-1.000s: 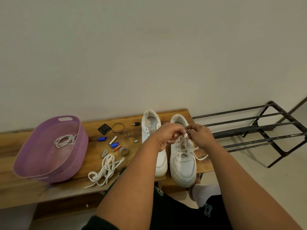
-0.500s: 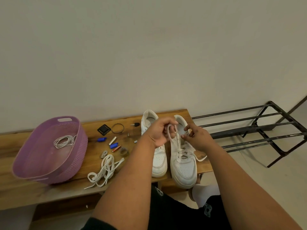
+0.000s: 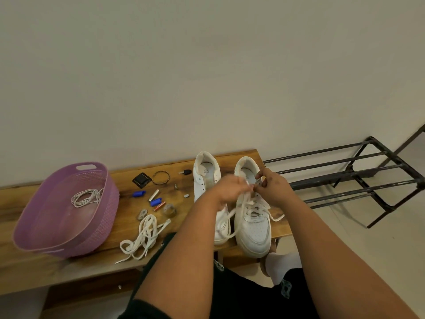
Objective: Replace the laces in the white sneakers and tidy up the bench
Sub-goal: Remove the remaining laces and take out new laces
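1. Purple perforated plastic basket (image 3: 34, 236) at bench's left end holds a coiled thin white cord (image 3: 84, 197).
2. Loose white flat lace (image 3: 142, 238) lies near front edge of wooden bench (image 3: 128, 210).
3. Left hand (image 3: 230, 191) has dropped from its raised pull, pinching the new white lace (image 3: 247, 201): slack drawn through.
4. Right white sneaker (image 3: 253, 229), bench's right end, half laced; right hand (image 3: 273, 188) pinches at an upper eyelet.

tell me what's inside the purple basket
A coil of thin white cord lies on the floor of the purple basket, toward its far side. The rest of the visible floor looks bare. The near wall hides the strip of floor just behind it.
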